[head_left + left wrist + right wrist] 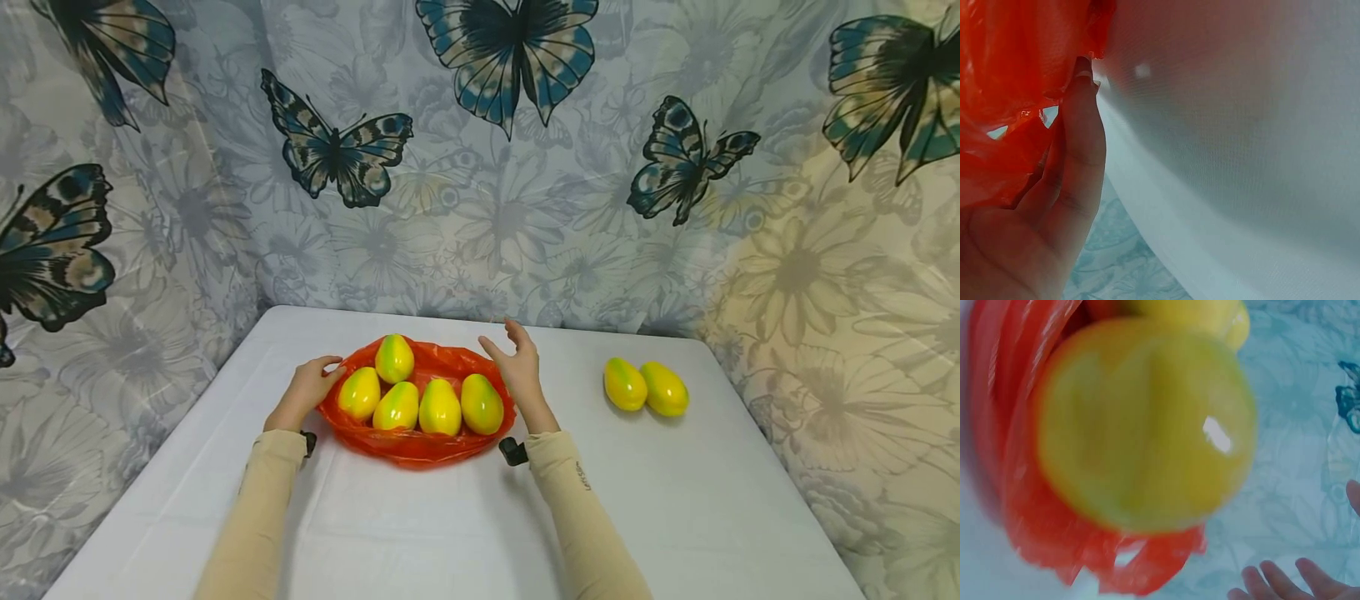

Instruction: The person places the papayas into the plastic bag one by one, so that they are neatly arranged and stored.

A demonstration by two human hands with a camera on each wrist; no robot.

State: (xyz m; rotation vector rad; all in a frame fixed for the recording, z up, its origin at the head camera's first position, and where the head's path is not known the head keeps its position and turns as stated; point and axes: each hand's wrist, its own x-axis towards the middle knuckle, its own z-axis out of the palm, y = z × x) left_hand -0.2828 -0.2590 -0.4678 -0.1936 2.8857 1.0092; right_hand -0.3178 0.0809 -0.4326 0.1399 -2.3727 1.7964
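Note:
A red plastic bag (420, 450) lies spread on the white table with several glossy yellow-green mango-like fruits (440, 407) in it. My left hand (306, 392) holds the bag's left edge; in the left wrist view its fingers (1082, 144) lie along the red plastic, with the thumb hidden. Over the bag's right rim my right hand (520, 373) is raised, fingers spread and holding nothing. The right wrist view shows one fruit (1147, 425) large and close, with the fingertips (1272, 581) apart from it at the lower right.
Two more such fruits, a left one (625, 384) and a right one (665, 389), lie side by side on the right of the white table (420, 533). A butterfly-patterned cloth (510, 225) hangs behind and around the table.

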